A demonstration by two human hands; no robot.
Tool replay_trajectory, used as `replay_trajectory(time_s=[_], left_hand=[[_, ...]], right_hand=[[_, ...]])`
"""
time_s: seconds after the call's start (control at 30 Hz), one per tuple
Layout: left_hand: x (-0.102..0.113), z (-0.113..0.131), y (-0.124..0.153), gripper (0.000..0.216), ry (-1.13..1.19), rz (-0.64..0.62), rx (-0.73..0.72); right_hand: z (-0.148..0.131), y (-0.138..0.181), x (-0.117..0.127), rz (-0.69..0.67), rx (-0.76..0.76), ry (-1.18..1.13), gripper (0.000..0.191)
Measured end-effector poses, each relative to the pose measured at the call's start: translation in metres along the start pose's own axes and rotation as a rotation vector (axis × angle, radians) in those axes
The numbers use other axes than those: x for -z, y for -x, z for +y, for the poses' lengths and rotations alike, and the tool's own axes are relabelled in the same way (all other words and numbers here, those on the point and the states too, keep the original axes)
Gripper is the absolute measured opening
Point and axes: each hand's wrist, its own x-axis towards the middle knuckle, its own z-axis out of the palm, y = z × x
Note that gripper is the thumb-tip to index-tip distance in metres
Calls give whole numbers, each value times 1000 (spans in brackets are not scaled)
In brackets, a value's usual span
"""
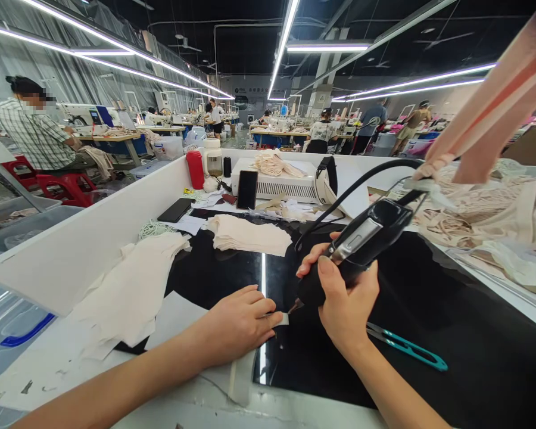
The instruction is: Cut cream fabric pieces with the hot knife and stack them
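Note:
My right hand (346,298) is wrapped round a black corded power tool (361,235) with a silver plate on its side. Its narrow metal tip (296,306) points down to the left, at the end of a small white strip (284,319). My left hand (245,319) lies with fingers stretched out over that strip, pressing it to the glossy black board (321,363). Teal-handled thread snips (411,348) lie right of my right hand. Beyond my hands is a stack of cream fabric pieces (250,234).
More cream fabric (134,286) drapes at left beside a white partition (93,250). Phones (247,189), a red flask (195,169) and a white vented box (272,182) stand at the back. Pinkish straps (491,113) hang above the tool's cable. Several people work at sewing machines beyond.

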Motion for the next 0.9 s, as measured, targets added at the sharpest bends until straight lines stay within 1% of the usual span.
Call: replay_trajectory(time_s=[0.27, 0.47, 0.73, 0.9], left_hand=[[0, 0, 1, 25, 9, -1, 0], [-1, -1, 0, 24, 16, 5, 1], [-2, 0, -1, 23, 2, -10, -3], [-3, -1, -1, 25, 5, 4, -8]], right_hand=[[-2, 1, -2, 5, -6, 0, 33], [-1, 1, -2, 17, -21, 32, 27], [-8, 7, 1, 4, -29, -20, 33], [-7, 9, 0, -12, -26, -2, 28]])
